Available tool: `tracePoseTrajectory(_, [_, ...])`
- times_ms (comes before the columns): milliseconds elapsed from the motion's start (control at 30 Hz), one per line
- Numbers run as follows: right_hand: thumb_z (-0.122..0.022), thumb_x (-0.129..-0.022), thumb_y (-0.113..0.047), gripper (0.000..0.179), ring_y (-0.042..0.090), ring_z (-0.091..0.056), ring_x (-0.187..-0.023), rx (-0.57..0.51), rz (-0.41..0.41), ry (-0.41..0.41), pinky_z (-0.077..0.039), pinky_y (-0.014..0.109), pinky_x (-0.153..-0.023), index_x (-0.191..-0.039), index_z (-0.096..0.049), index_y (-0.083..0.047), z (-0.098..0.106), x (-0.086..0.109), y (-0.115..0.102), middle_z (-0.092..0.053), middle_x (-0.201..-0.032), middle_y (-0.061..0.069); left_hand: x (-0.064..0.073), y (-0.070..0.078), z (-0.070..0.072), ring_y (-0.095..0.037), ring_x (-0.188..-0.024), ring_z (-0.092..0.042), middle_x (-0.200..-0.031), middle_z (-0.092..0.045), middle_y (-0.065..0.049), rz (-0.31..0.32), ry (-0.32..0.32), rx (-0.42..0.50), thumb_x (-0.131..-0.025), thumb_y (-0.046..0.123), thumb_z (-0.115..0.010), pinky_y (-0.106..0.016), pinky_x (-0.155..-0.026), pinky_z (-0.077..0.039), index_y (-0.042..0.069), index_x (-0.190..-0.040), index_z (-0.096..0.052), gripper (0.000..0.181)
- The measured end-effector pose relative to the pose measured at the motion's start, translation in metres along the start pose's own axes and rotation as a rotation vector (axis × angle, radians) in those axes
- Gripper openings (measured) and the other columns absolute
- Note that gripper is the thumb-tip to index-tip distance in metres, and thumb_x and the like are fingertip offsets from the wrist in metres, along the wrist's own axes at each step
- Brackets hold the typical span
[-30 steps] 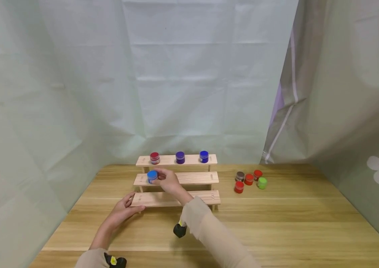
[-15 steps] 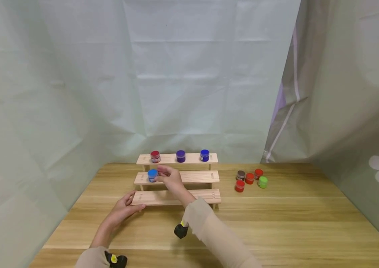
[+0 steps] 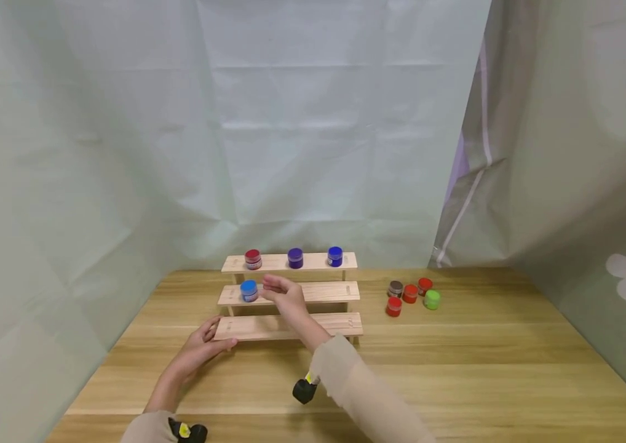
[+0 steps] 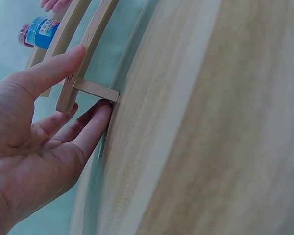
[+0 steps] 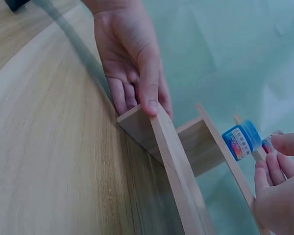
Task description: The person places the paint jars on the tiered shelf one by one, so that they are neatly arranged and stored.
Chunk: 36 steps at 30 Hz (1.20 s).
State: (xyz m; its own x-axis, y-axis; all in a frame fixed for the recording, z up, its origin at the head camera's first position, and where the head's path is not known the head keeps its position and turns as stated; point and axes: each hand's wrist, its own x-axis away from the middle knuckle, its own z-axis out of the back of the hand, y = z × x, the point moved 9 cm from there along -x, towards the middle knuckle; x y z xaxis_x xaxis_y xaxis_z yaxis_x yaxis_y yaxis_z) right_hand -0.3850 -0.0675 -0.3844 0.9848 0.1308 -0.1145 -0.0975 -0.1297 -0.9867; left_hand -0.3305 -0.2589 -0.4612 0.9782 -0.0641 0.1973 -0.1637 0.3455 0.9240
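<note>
A three-step wooden display rack (image 3: 280, 329) stands on the table. My left hand (image 3: 197, 348) grips the left end of its lowest step. In the left wrist view the thumb (image 4: 63, 66) presses the board's front edge while the fingers (image 4: 90, 129) lie by the short leg. On the left part of the middle step, a light-blue paint jar (image 3: 249, 291) stands upright. Just right of that jar is my right hand (image 3: 289, 300), fingers apart and holding nothing. The right wrist view shows a gap between the labelled blue jar (image 5: 240, 141) and my fingers (image 5: 277, 166).
On the top step stand a dark red jar (image 3: 253, 259), a purple jar (image 3: 295, 258) and a dark blue jar (image 3: 335, 256). Right of the rack are several red jars (image 3: 394, 306), a brown jar (image 3: 395, 288) and a green jar (image 3: 431, 299). A pale curtain (image 3: 302, 154) hangs behind.
My right hand has let go of the light-blue jar and drawn a little to the right, its fingers spreading. The jar stays on the middle step; my left hand keeps its hold.
</note>
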Motion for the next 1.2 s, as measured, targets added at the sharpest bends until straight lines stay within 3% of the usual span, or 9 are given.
tracePoseTrajectory(167, [-0.066, -0.087, 0.003, 0.038, 0.033, -0.063, -0.118, -0.025, -0.011, -0.036, -0.054, 0.029, -0.096, -0.125, -0.06, 0.007, 0.003, 0.006, -0.007, -0.063, -0.127, 0.026, -0.001, -0.001, 0.001, -0.042, -0.139, -0.039, -0.156, -0.025, -0.033, -0.008, -0.004, -0.006, -0.09, 0.026, -0.07, -0.045, -0.111, -0.04, 0.0, -0.155, -0.01, 0.092])
tracePoseTrajectory(567, [-0.064, -0.091, -0.005, 0.038, 0.014, -0.063, -0.108, -0.056, -0.025, -0.096, -0.049, 0.03, -0.104, -0.128, -0.059, 0.002, 0.016, 0.018, -0.026, -0.066, -0.123, 0.014, 0.001, -0.002, -0.004, -0.042, -0.138, -0.04, -0.154, -0.025, -0.035, -0.008, -0.01, -0.019, -0.09, 0.026, -0.07, -0.04, -0.108, -0.041, 0.0, -0.154, -0.012, 0.091])
tracePoseTrajectory(867, [-0.064, -0.091, -0.005, 0.036, 0.006, -0.061, -0.098, -0.031, 0.007, -0.052, -0.048, 0.032, -0.104, -0.126, -0.059, 0.003, 0.043, 0.019, -0.041, -0.066, -0.12, 0.014, 0.002, 0.003, 0.0, -0.045, -0.14, -0.036, -0.156, -0.022, -0.034, -0.017, -0.017, -0.038, -0.09, 0.028, -0.069, -0.045, -0.112, -0.037, -0.001, -0.155, -0.008, 0.093])
tracePoseTrajectory(1200, [-0.063, -0.093, -0.008, 0.035, 0.004, -0.059, -0.095, -0.019, -0.018, 0.002, -0.049, 0.032, -0.102, -0.125, -0.057, 0.004, 0.082, 0.024, -0.033, -0.064, -0.115, 0.012, 0.001, 0.001, 0.001, -0.04, -0.139, -0.039, -0.155, -0.025, -0.033, -0.005, -0.024, -0.022, -0.09, 0.027, -0.069, -0.036, -0.107, -0.042, 0.001, -0.155, -0.008, 0.093])
